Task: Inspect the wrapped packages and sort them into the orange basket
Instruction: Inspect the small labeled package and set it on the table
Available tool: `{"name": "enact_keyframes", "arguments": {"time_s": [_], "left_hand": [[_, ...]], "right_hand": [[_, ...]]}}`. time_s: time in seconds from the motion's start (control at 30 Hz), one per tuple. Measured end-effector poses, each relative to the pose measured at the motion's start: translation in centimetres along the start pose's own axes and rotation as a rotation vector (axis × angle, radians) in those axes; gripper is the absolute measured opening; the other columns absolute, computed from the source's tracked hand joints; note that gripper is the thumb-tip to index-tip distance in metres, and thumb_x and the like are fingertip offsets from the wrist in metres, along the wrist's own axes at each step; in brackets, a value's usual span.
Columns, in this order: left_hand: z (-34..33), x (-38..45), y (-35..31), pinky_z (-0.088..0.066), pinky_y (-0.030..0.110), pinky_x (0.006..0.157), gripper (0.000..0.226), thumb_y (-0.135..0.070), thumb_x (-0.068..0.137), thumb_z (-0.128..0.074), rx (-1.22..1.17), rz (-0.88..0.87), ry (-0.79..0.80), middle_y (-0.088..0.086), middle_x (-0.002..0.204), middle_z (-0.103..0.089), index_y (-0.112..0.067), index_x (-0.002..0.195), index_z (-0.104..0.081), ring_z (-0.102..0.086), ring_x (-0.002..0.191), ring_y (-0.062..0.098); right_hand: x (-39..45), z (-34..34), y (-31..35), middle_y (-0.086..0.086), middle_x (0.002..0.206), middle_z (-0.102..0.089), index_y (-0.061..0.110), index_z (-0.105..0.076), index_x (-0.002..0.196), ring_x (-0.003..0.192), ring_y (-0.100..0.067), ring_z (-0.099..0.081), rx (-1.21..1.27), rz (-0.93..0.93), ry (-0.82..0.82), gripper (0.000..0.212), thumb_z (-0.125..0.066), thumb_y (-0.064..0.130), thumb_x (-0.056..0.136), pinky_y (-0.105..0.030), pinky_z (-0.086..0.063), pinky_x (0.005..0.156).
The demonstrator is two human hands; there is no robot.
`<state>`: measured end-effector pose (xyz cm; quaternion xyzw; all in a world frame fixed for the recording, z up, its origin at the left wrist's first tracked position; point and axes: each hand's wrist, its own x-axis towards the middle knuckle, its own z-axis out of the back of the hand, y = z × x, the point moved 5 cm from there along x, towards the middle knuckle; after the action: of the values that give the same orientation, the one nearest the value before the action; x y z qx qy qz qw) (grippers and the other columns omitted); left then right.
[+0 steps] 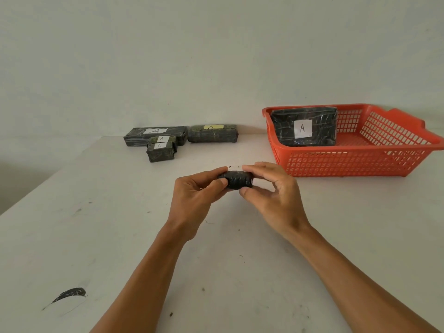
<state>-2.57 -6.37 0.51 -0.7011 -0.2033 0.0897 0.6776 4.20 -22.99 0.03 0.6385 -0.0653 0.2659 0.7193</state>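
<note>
Both hands, left [197, 193] and right [271, 188], are pinching a small package [237, 180] by its ends above the table [120, 236] middle, inspecting it. Next it likely needs carrying to the basket [348, 162] at the far right edge.

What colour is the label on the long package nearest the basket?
Yellow, marked A, on the long dark wrapped package; shows in the head view.
</note>
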Motion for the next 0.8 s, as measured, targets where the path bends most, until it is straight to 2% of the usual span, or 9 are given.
{"name": "enact_keyframes", "arguments": {"time_s": [0.07, 0.13, 0.27, 0.43, 0.53, 0.63, 0.8], "left_hand": [[0.0, 0.0, 0.1, -0.059, 0.034, 0.092, 0.026, 0.003, 0.09, -0.067, 0.092, -0.042, -0.03, 0.005, 0.101, -0.08, -0.015, 0.107, -0.077, -0.076, 0.096, 0.02], [-0.1, 0.0, 0.3, -0.059, 0.036, 0.094, 0.027, 0.002, 0.089, -0.069, 0.129, -0.062, -0.059, 0.003, 0.102, -0.08, -0.016, 0.107, -0.078, -0.076, 0.096, 0.016], [-0.3, 0.0, 0.3, -0.06, 0.032, 0.092, 0.025, 0.0, 0.089, -0.071, 0.159, -0.074, -0.095, 0.002, 0.103, -0.079, -0.013, 0.11, -0.077, -0.076, 0.092, 0.012], [-0.6, -0.2, 0.1, -0.058, 0.021, 0.085, 0.028, -0.005, 0.087, -0.074, 0.222, -0.04, -0.023, -0.004, 0.106, -0.077, -0.023, 0.109, -0.075, -0.074, 0.089, 0.004], [-0.8, -0.3, 0.3, -0.054, 0.011, 0.077, 0.035, -0.004, 0.086, -0.075, 0.221, -0.016, 0.026, -0.014, 0.104, -0.073, -0.025, 0.114, -0.072, -0.073, 0.086, -0.003], [-0.9, -0.5, 0.2, -0.053, 0.01, 0.077, 0.038, -0.001, 0.086, -0.074, 0.233, -0.044, 0.007, -0.009, 0.105, -0.073, -0.015, 0.121, -0.072, -0.073, 0.087, -0.003], [-0.9, -0.8, 0.0, -0.057, 0.013, 0.069, 0.035, 0.005, 0.08, -0.076, 0.287, -0.098, -0.067, -0.006, 0.089, -0.076, -0.007, 0.113, -0.075, -0.075, 0.073, 0.004]], "right_hand": [[0.1, -0.3, -0.8, 0.004, 0.128, -0.069, 0.029, -0.074, 0.122, 0.115, -0.011, -0.068, 0.032, -0.129, 0.02, 0.043, -0.081, 0.025, 0.08, -0.034, -0.057, 0.099], [0.1, -0.5, -1.6, 0.004, 0.128, -0.071, 0.032, -0.072, 0.125, 0.112, -0.019, -0.071, 0.085, -0.243, 0.013, 0.046, -0.08, 0.034, 0.08, -0.042, -0.058, 0.098], [0.1, -0.5, -2.1, -0.005, 0.121, -0.073, 0.029, -0.069, 0.129, 0.105, -0.018, -0.074, 0.192, -0.325, 0.032, 0.046, -0.08, 0.018, 0.085, -0.039, -0.062, 0.09], [0.2, -0.3, -2.2, -0.006, 0.116, -0.076, 0.016, -0.07, 0.129, 0.105, -0.011, -0.074, 0.178, -0.263, 0.027, 0.049, -0.079, 0.002, 0.083, -0.024, -0.058, 0.091], [0.3, -0.1, -2.0, -0.007, 0.115, -0.076, 0.008, -0.071, 0.126, 0.102, -0.012, -0.075, 0.188, -0.225, 0.014, 0.049, -0.079, -0.006, 0.08, -0.028, -0.059, 0.093], [0.2, 0.0, -2.0, -0.008, 0.114, -0.076, 0.006, -0.072, 0.123, 0.1, -0.012, -0.076, 0.181, -0.203, 0.003, 0.048, -0.079, -0.008, 0.078, -0.028, -0.06, 0.091], [0.3, 0.3, -2.1, -0.004, 0.104, -0.078, 0.007, -0.075, 0.117, 0.094, -0.014, -0.077, 0.179, -0.187, 0.007, 0.046, -0.081, -0.01, 0.074, -0.03, -0.061, 0.087]]}}
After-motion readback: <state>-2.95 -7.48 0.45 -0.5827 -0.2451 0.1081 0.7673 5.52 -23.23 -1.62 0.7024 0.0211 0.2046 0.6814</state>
